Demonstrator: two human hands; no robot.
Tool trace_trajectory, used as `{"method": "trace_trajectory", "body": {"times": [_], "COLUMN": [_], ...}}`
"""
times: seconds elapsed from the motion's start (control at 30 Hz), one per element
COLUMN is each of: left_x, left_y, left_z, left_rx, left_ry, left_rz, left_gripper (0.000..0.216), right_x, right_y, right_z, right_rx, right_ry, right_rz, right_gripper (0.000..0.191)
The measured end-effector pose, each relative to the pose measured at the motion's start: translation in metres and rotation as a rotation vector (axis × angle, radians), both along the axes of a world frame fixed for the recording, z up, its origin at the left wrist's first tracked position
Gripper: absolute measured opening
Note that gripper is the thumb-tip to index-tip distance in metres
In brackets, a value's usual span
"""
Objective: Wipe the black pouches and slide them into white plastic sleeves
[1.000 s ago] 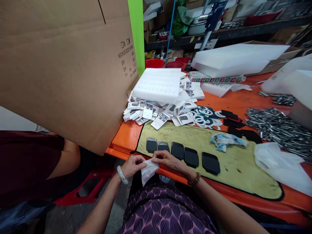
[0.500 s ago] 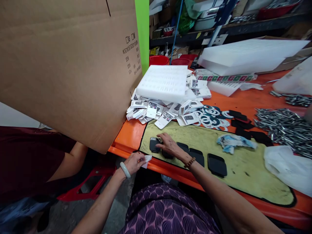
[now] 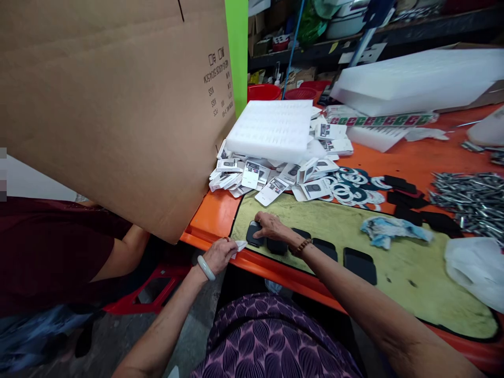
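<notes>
My left hand [image 3: 220, 255], with a pale bangle on its wrist, pinches a small thin white piece [image 3: 240, 244] at the table's front edge; whether it is paper or cloth I cannot tell. My right hand [image 3: 272, 228] reaches over the mat with thumb and fingers closed on the upper edge of the leftmost flat black case [image 3: 253, 240]. That case lies on the yellow-green mat [image 3: 315, 212]. To its right, several similar black cases [image 3: 359, 265] lie in a row, partly hidden under my right hand and forearm.
Behind the mat lie several small white boxes [image 3: 271, 191] under a white foam block [image 3: 271, 126], and a heap of rings [image 3: 348, 191]. Metal rods [image 3: 468, 197], a blue-white cloth [image 3: 394, 230] and a plastic bag [image 3: 472, 268] are at right. A large carton [image 3: 118, 105] stands at left, beside another person's arm [image 3: 128, 252].
My right hand has closed in on the leftmost black case, which now sits slightly tilted. My left hand has come nearer to it with the white piece. The view has shifted slightly.
</notes>
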State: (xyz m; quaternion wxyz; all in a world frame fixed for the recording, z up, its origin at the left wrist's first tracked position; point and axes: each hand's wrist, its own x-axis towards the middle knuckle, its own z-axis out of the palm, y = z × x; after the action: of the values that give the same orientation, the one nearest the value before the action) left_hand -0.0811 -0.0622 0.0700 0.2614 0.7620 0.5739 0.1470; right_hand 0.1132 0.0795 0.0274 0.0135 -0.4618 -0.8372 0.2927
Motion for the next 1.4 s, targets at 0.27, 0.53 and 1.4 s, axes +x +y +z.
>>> {"method": "trace_trajectory", "body": {"times": [0.27,0.53,1.4], "left_x": [-0.002,-0.001,0.053], "left_y": [-0.005,-0.006,-0.013], "left_z": [0.002,0.002,0.018], "left_rx": [0.02,0.0,-0.086], "left_ry": [0.055,0.035,-0.688], "left_rz": [-0.027,0.001,0.298], "left_gripper": [0.017,0.015,0.046], "right_x": [-0.004,0.007,0.029], "right_y": [-0.012,-0.008,-0.059], "right_z": [0.016,0.023,0.066], "right_rx": [0.113,-0.102,-0.378], "right_ry": [-0.189,0.196,0.69], "right_rz": [0.004,-0.019,0.129], "right_gripper": [0.057,0.031,0.036]}}
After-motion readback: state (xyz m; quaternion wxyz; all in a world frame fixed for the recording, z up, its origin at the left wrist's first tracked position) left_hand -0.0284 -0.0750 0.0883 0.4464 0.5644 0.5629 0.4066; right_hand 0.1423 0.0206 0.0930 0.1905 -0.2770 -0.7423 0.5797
